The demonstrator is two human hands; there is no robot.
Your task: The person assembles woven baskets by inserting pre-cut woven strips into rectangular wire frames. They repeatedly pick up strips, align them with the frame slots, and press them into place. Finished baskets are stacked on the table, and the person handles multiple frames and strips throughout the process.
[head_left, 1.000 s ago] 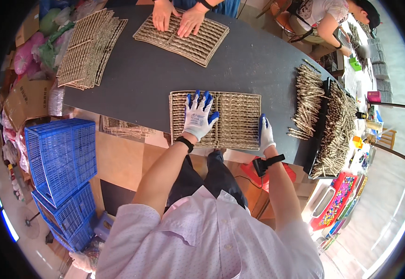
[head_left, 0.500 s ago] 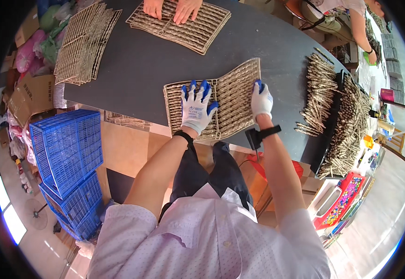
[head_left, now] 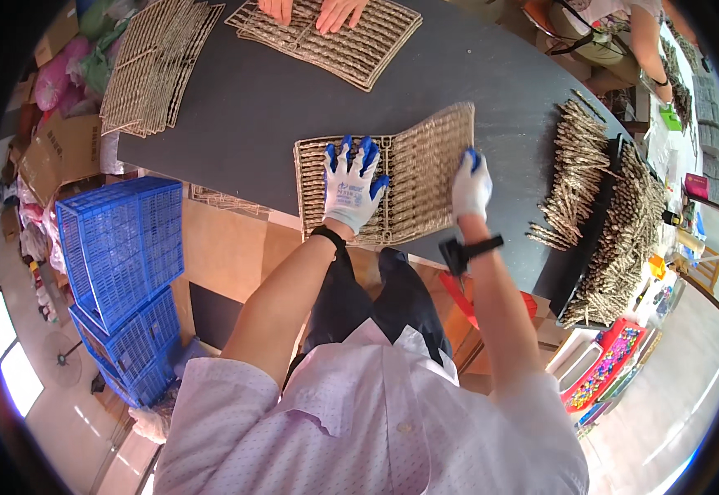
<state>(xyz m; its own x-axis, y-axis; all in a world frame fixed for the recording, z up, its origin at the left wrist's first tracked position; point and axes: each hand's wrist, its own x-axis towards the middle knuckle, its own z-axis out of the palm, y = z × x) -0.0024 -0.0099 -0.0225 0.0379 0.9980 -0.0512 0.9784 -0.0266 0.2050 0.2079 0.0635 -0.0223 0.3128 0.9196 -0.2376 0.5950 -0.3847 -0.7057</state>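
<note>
The fingers [head_left: 346, 154] of the gloved left hand [head_left: 350, 196] are spread apart and laid flat on the left panel of a woven two-panel mat [head_left: 432, 173]. The mat's raised right edge is met by the gloved right hand [head_left: 472, 190]; with the blur there, it cannot be told how firmly those fingers are closed. The left panel is rested on the near side of the dark bench [head_left: 244, 136], while the right panel is tilted up from the middle seam. Beyond it, a second mat [head_left: 359, 56] is pressed by a co-worker's hands [head_left: 341, 12]. Stacked panels [head_left: 160, 70] are placed at the far left; at the right, twisted sticks [head_left: 572, 177] are heaped beside a loaded black tray [head_left: 604, 198].
</note>
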